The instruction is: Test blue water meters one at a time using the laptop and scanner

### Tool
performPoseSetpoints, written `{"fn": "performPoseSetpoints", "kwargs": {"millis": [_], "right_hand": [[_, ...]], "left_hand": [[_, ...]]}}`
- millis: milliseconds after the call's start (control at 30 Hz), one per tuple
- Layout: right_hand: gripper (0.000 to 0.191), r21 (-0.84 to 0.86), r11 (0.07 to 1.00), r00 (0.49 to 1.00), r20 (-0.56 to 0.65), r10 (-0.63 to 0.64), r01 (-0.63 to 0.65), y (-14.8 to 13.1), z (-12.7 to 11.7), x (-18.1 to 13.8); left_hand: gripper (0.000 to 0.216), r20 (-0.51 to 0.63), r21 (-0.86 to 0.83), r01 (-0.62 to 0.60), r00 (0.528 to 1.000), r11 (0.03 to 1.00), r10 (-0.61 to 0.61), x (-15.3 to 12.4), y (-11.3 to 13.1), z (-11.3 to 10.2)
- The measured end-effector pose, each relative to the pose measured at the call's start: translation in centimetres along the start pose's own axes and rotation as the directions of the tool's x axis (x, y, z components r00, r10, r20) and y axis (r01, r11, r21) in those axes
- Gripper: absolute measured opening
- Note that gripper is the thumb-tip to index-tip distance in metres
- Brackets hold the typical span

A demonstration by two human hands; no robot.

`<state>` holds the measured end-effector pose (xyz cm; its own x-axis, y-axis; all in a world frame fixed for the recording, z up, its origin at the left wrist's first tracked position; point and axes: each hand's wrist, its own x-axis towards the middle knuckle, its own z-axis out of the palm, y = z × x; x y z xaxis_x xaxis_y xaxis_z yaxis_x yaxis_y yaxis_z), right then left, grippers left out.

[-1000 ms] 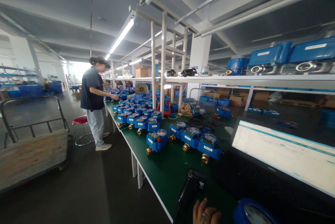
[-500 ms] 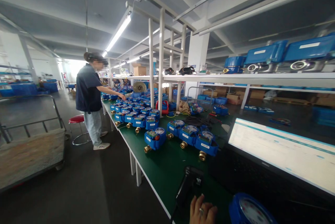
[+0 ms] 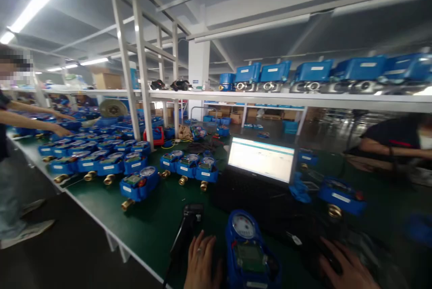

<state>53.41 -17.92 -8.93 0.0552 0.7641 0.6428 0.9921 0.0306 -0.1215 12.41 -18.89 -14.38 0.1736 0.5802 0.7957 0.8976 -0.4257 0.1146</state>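
My left hand (image 3: pixel 202 259) rests on the green tabletop with its fingers stretched out and nothing in them, a ring on one finger. Just beyond it lies a black handheld scanner (image 3: pixel 185 226). To its right is a blue water meter (image 3: pixel 245 244) with a round dial and an exposed circuit board, not held by either hand. At the lower right my right hand (image 3: pixel 351 266) is curved over a dark computer mouse (image 3: pixel 329 255), partly blurred. A laptop (image 3: pixel 259 158) with a lit screen stands behind the meter; its keyboard is in deep shadow.
Rows of blue meters with brass fittings (image 3: pixel 108 163) fill the left of the bench. More meters (image 3: pixel 275 73) line the shelf above. A co-worker (image 3: pixel 13 145) reaches over the bench at left; another person (image 3: pixel 394 140) sits at right.
My view has swung to the right, bringing the whole laptop, the near meter and my right hand into sight. My left hand still lies by the scanner, its fingers now straighter.
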Motion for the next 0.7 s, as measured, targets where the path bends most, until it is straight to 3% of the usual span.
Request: {"fn": "performPoseSetpoints", "kwargs": {"millis": [100, 200, 267, 433, 700], "right_hand": [[0.038, -0.047, 0.995, 0.996, 0.026, 0.086, -0.084, -0.6, 0.0, -0.2], [0.051, -0.073, 0.982, 0.984, 0.011, 0.175, -0.174, -1.6, 0.0, -0.2], [0.05, -0.071, 0.979, 0.981, 0.024, 0.194, -0.192, -2.1, -0.3, -0.1], [0.046, -0.077, 0.977, 0.979, 0.023, 0.202, -0.199, -2.8, -1.3, 0.0], [0.046, -0.116, 0.975, 0.979, 0.051, 0.197, -0.19, -2.8, -1.3, 0.0]], "left_hand": [[0.04, -0.009, 0.053, 0.011, 1.0, 0.999, -0.011, 0.1, -0.4, 0.0], [0.04, -0.01, 0.049, -0.073, 0.997, 0.996, 0.073, 0.1, -0.7, 0.0], [0.038, -0.02, 0.027, -0.062, 0.998, 0.998, 0.063, 0.1, -0.8, 0.1], [0.036, -0.03, -0.066, 0.098, 0.995, 0.993, -0.1, -0.1, -0.1, 0.9], [0.036, -0.007, -0.084, 0.11, 0.994, 0.99, -0.111, 0.0, 0.2, 0.7]]}}
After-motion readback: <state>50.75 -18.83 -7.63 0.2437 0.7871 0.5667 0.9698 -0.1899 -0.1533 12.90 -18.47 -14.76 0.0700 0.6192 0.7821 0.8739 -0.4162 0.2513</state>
